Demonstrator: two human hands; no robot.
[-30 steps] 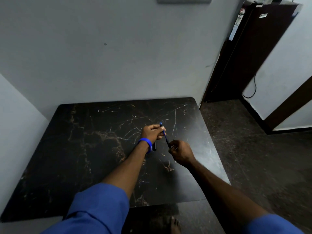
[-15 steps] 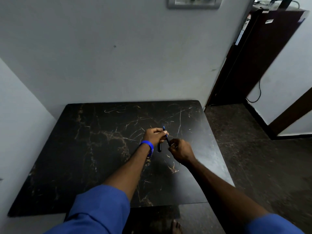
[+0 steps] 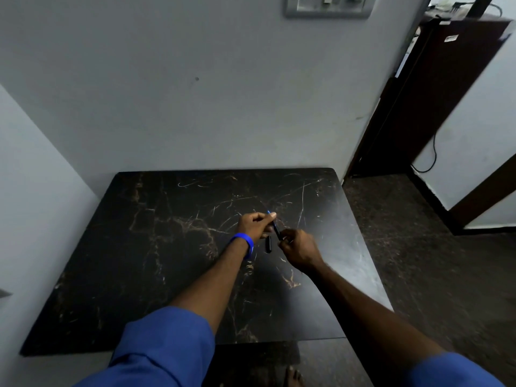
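Observation:
A thin blue pen (image 3: 275, 226) is held over the dark marble-patterned table (image 3: 156, 247). My left hand (image 3: 255, 224), with a blue wristband, pinches the pen's upper end. My right hand (image 3: 298, 248) pinches its lower end with curled fingers. A short black piece, perhaps the pen's cap (image 3: 268, 244), shows just below my left hand; whether it is held or lies on the table I cannot tell.
The table stands in a corner, with grey walls behind and to the left. A switch plate (image 3: 328, 5) is high on the back wall. A dark brown cabinet (image 3: 435, 88) stands at the right, with a black cable beside it. Dark floor lies to the right.
The view has tilted up, so the switch plate shows more. Both hands stay on the pen and have drawn a little closer together.

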